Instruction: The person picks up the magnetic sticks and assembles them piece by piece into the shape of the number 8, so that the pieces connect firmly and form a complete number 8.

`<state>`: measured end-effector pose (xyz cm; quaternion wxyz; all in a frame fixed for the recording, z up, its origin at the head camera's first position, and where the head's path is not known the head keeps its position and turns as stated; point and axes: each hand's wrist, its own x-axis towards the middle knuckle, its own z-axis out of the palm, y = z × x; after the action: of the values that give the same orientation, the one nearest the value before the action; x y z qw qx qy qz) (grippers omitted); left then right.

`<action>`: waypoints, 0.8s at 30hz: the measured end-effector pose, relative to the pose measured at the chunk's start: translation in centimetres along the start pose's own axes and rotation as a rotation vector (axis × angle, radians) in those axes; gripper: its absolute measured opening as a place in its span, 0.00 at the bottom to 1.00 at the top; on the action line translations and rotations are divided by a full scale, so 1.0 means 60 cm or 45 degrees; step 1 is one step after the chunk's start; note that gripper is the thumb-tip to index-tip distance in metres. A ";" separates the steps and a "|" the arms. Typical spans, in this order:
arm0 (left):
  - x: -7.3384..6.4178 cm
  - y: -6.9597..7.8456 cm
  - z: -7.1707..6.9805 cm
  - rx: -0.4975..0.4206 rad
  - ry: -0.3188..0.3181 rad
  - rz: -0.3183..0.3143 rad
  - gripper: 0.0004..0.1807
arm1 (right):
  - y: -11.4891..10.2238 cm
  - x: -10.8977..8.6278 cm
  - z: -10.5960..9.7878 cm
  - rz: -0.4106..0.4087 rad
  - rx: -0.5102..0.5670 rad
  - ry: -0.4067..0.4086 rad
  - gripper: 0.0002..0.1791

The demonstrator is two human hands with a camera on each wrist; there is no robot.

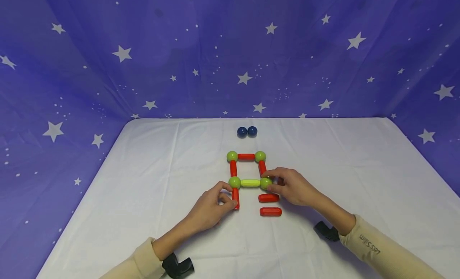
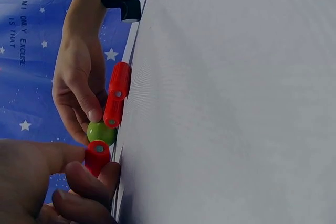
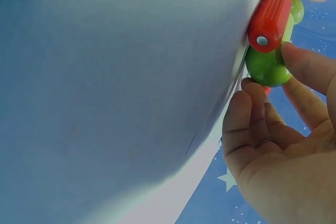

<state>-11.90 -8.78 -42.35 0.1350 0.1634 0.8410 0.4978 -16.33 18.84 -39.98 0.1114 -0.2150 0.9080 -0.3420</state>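
Red rods, green balls and one lime rod (image 1: 250, 183) form a square on the table. From its near left ball (image 1: 234, 182) a red rod (image 1: 235, 199) points toward me; my left hand (image 1: 210, 209) pinches this rod between thumb and fingers. In the left wrist view, the rod's metal-tipped end (image 2: 98, 149) faces the camera. My right hand (image 1: 296, 187) holds the near right green ball (image 1: 266, 183), also visible in the right wrist view (image 3: 266, 67), with thumb and fingertips. Just below that ball lie two loose red rods, one (image 1: 268, 198) nearer it, the other (image 1: 270, 212) closer to me.
Two dark blue balls (image 1: 247, 131) sit side by side beyond the square. The white-covered table (image 1: 172, 159) meets a purple star-patterned curtain (image 1: 215, 51) at its back and sides. Black wrist mounts hang at the left (image 1: 177, 267) and right (image 1: 326, 231) sleeves.
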 end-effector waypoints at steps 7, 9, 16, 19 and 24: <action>0.000 -0.001 0.001 0.040 0.020 0.012 0.14 | 0.000 0.000 0.001 0.003 -0.004 0.000 0.19; 0.000 -0.001 0.001 0.043 0.025 0.012 0.14 | 0.001 0.000 0.001 0.002 -0.003 -0.001 0.19; 0.006 0.000 -0.005 0.058 0.096 -0.025 0.12 | 0.000 0.001 0.002 0.006 -0.007 -0.003 0.20; 0.021 0.006 -0.019 0.024 0.182 -0.042 0.12 | 0.000 0.002 0.002 0.001 -0.009 -0.004 0.20; 0.077 0.017 -0.052 0.014 0.314 -0.017 0.13 | 0.000 0.001 0.001 0.008 -0.011 -0.003 0.20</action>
<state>-17.20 -8.91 -40.28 0.0330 0.0962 0.8549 0.5087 -16.33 18.76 -40.02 0.1127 -0.2131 0.9099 -0.3375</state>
